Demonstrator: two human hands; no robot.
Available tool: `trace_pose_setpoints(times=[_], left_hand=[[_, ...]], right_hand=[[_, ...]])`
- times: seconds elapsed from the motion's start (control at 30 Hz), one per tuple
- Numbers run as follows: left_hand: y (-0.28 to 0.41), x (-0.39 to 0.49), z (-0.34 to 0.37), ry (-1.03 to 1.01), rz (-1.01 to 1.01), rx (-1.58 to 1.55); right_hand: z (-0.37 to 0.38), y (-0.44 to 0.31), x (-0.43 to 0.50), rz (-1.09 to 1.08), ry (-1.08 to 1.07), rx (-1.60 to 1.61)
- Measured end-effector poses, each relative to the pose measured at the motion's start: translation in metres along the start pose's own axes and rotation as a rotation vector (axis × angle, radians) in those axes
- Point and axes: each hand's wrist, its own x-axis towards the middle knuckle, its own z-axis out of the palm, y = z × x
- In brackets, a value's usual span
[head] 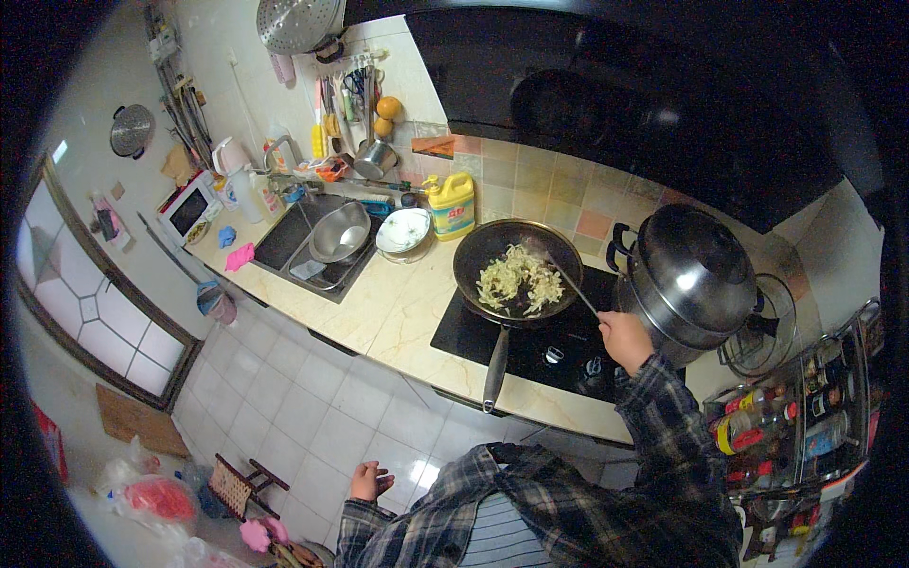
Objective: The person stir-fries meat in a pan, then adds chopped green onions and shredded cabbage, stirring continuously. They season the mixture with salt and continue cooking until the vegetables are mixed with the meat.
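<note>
My right hand (626, 341) is closed around the handle of a metal cooking utensil (577, 285), whose far end reaches into a dark frying pan (469, 266). Pale, shredded food (505, 278) lies in the pan in a loose heap; the utensil's tip is hard to make out there. The pan stands on a black glass cooktop (454, 330), its handle (497, 369) pointing towards me past the counter's front edge. Low and away from the counter, my left hand (371, 481) hangs over the floor with its fingers loosely parted and holds nothing.
A large lidded steamer pot (692, 284) stands right of the pan, near bottles on a rack (802, 419). To the left are a yellow detergent jug (452, 206), a white bowl (403, 231) and a sink (284, 245) with a metal basin (339, 233). A dark range hood (603, 92) overhangs the cooktop.
</note>
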Motion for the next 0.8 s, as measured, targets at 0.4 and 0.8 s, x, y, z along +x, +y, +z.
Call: trace_pose_setpoints(times=[0.4,0.8], left_hand=[[-0.024,-0.022,-0.002,0.036,-0.026,-0.031],[-0.032,-0.043,0.018,0.084,-0.01,-0.065]], right_hand=[[-0.107,-0.028,-0.063,-0.059,-0.236,-0.148],[0.019,0.01,0.0,-0.021,0.018,-0.025]])
